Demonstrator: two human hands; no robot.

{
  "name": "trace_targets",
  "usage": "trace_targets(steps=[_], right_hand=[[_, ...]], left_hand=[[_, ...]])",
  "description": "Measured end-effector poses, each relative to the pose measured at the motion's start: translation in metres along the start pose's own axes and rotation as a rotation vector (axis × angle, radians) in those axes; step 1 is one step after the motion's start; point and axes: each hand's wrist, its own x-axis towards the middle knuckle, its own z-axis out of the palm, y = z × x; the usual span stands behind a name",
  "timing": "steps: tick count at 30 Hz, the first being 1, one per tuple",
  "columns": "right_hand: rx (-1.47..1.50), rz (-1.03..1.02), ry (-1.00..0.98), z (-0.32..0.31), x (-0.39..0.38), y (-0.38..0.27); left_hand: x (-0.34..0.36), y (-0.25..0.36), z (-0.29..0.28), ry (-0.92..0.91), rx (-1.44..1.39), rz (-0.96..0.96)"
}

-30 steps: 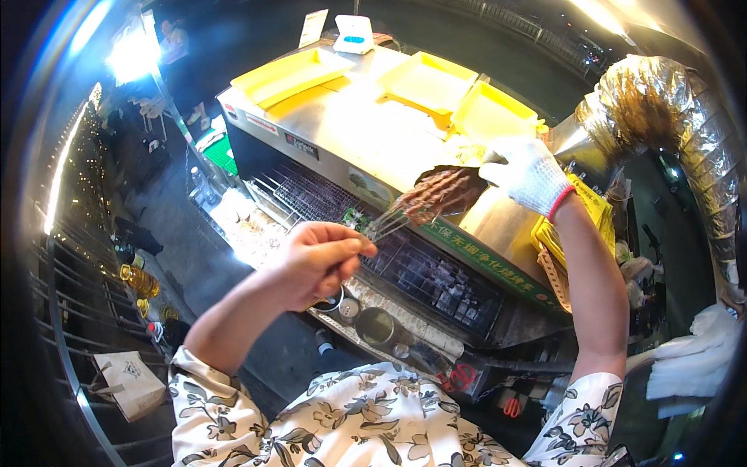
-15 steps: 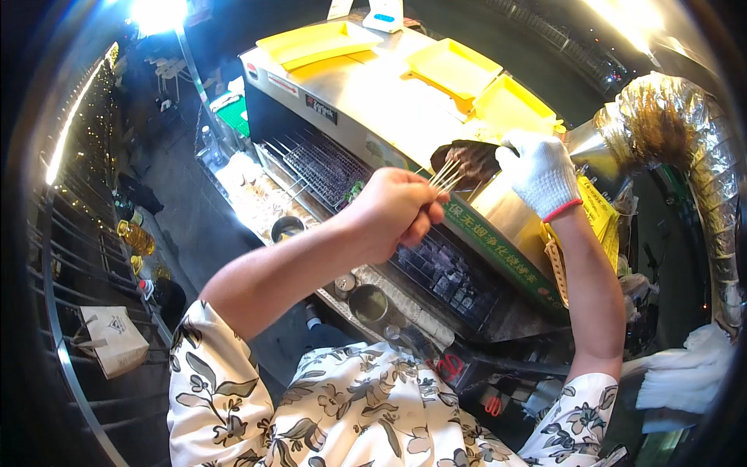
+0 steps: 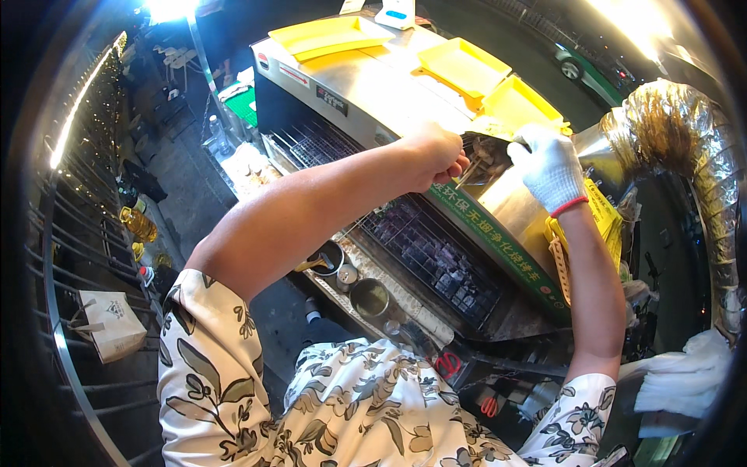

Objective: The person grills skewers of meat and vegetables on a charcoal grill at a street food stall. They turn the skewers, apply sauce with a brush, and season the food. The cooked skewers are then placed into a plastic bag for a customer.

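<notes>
Left of the left grip [image 3: 437, 161]: yellow tray [image 3: 333, 37]. Left grip: bare, fingers closed on meat skewers [image 3: 488, 159] by the stick ends. Skewers: just right of it, between both grips; probably light, stiff-sticked, greasy; best held by bare wood. Right grip [image 3: 548, 171]: white-gloved, fingers curled; contents cannot be told.

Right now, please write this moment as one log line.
left hand: holds skewers | right hand: gloved, near skewers | trays: yellow, beyond hands
</notes>
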Motion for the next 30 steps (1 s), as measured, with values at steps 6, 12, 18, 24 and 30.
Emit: trace_targets(steps=[6, 12, 18, 24, 30], right_hand=[[-0.070, 0.026, -0.001, 0.000, -0.001, -0.004], [-0.064, 0.044, -0.008, -0.003, 0.004, -0.011], [-0.048, 0.034, 0.003, 0.005, 0.002, 0.001], [-0.040, 0.013, 0.016, 0.010, 0.004, -0.011], [-0.043, 0.063, -0.006, 0.011, 0.004, -0.021]], left_hand=[[-0.005, 0.008, 0.001, 0.097, 1.024, 0.471], [-0.016, -0.006, 0.010, 0.216, 1.399, 0.719], [-0.014, -0.021, 0.009, 0.313, 1.329, 0.739], [-0.007, -0.011, 0.014, 0.307, 1.391, 0.589], [-0.013, -0.023, 0.022, 0.347, 1.429, 0.576]])
